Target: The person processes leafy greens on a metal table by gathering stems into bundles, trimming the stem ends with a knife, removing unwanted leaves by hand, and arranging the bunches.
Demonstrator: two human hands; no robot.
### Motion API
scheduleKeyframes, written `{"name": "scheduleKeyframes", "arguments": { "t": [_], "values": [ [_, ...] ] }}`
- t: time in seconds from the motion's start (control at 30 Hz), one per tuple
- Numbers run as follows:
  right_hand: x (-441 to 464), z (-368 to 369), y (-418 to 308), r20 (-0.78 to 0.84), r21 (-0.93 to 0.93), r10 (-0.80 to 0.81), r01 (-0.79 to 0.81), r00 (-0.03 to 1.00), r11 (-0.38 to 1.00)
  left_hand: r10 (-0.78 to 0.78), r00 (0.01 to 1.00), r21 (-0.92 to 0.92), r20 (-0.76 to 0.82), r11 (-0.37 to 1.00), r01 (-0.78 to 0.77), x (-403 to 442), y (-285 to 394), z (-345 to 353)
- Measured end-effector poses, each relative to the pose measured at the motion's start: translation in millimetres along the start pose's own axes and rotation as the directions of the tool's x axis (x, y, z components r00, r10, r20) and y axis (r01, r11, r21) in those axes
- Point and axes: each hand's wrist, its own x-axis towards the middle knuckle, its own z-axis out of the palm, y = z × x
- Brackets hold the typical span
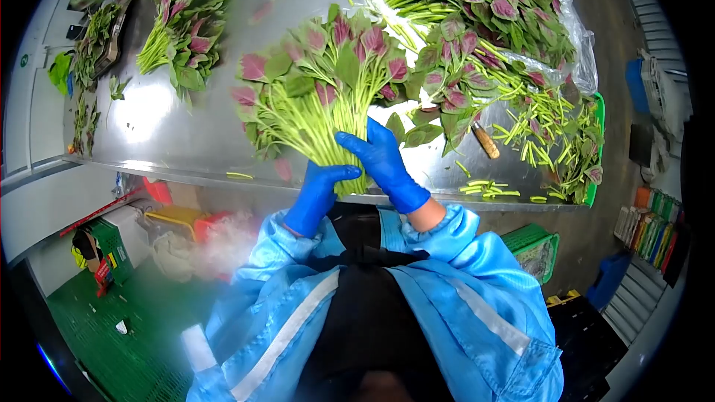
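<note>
Before the blue-jacketed person, a green-and-purple leafy bunch is over the near edge of the flat silver metal table. Rightward lie a brown wooden handle, then short green stem pieces; other leafy bunches lie behind, left and right.

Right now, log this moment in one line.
left hand: gripping leafy bunch; right hand: gripping its stems; wooden handle: lying on table; cut stems: near handle
</note>
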Motion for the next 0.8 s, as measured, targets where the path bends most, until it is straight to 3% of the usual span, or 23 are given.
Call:
{"name": "scheduleKeyframes", "arguments": {
  "t": [0.07, 0.13, 0.2, 0.27, 0.33, 0.37, 0.4, 0.47, 0.5, 0.6, 0.63, 0.67, 0.73, 0.8],
  "values": [
    [0, 5, -7, -0.055, 0.02, -0.028, 0.029, 0.998, 0.999, 0.021, 1.0, -0.04, 0.009, 0.999, -0.021, -6, 14, 4],
    [11, -2, 13, -0.078, -0.113, -0.037, 0.028, 0.996, 0.993, 0.026, 1.0, -0.143, 0.003, 0.989, -0.025, -10, 22, 9],
    [18, -7, 8, -0.061, -0.443, 0.111, -0.127, 0.992, 0.887, -0.06, 0.997, -0.224, 0.052, 0.972, 0.07, 0, 13, -4],
    [21, -15, -3, -0.088, -0.721, 0.243, -0.23, 0.966, 0.654, -0.132, 0.984, -0.351, 0.118, 0.922, 0.165, 12, 1, -15],
    [22, -22, -14, -0.138, -0.906, 0.349, -0.261, 0.927, 0.334, -0.129, 0.98, -0.377, 0.154, 0.909, 0.179, 17, -12, -22],
    [12, -30, -15, 0.037, -0.99, 0.16, 0.014, 0.986, 0.143, -0.123, 0.976, -0.375, 0.181, 0.908, 0.184, 18, -12, -22],
    [15, -30, -24, -0.115, -0.98, 0.155, -0.137, 0.981, 0.143, -0.114, 0.971, -0.373, 0.208, 0.909, 0.187, 18, -8, -20],
    [14, -16, -57, -0.164, -0.957, -0.141, -0.123, 0.976, 0.264, -0.113, 0.953, -0.346, 0.282, 0.914, 0.21, 17, -2, -15],
    [20, -9, -66, -0.144, -0.942, -0.194, -0.075, 0.97, 0.328, -0.115, 0.946, -0.342, 0.302, 0.913, 0.22, 17, -1, -15],
    [52, 1, -47, -0.001, -0.854, -0.016, 0.007, 1.0, 0.521, -0.173, 0.96, -0.367, 0.22, 0.897, 0.246, 22, -11, -22],
    [57, 9, -38, -0.018, -0.798, 0.122, -0.088, 0.992, 0.597, -0.197, 0.964, -0.374, 0.178, 0.893, 0.252, 21, -12, -23],
    [62, 21, -46, -0.04, -0.846, 0.32, -0.202, 0.947, 0.493, -0.223, 0.965, -0.381, 0.135, 0.888, 0.258, 20, -12, -24],
    [67, 24, -36, -0.022, -0.839, 0.309, -0.186, 0.951, 0.512, -0.178, 0.972, -0.383, 0.157, 0.896, 0.225, 20, -12, -24],
    [59, 12, -16, -0.04, -0.557, 0.237, -0.219, 0.971, 0.801, -0.146, 0.975, -0.375, 0.171, 0.905, 0.201, 20, -10, -23]
  ]
}}
